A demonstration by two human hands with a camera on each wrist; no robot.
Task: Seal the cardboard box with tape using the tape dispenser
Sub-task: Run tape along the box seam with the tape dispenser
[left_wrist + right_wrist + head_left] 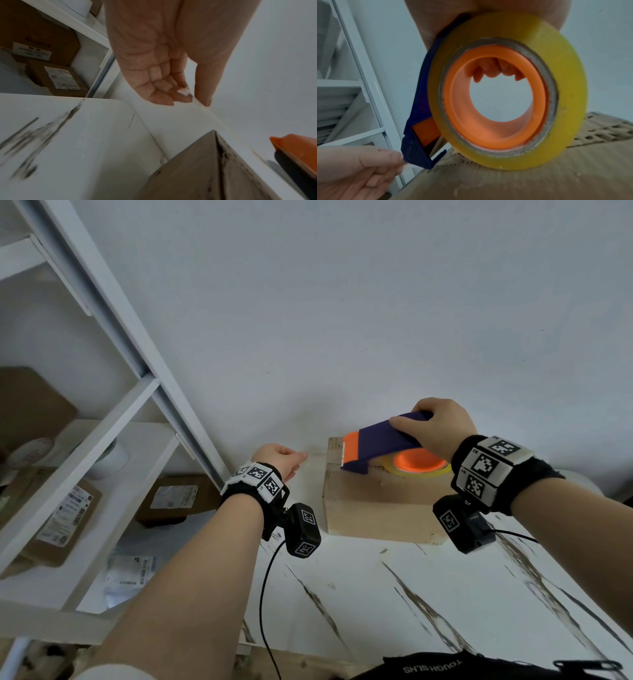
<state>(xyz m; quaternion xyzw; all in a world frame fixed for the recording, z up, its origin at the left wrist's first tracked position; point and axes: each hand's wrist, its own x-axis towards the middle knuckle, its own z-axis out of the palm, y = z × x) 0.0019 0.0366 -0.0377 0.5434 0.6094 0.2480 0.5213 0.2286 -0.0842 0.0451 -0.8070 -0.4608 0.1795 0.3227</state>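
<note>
Both hands are busy: the right hand [442,428] grips the tape dispenser [383,445] (roll resting on the cardboard box [376,508]), while the left hand [281,460] seems to pinch the clear tape end just beside the box. On the table [445,594], sealing looks barely begun.

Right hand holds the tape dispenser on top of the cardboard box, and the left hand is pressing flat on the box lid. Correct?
Not quite. The right hand does hold the tape dispenser on the cardboard box, but the left hand is off the box, beside its left edge, as the head view shows.
</note>
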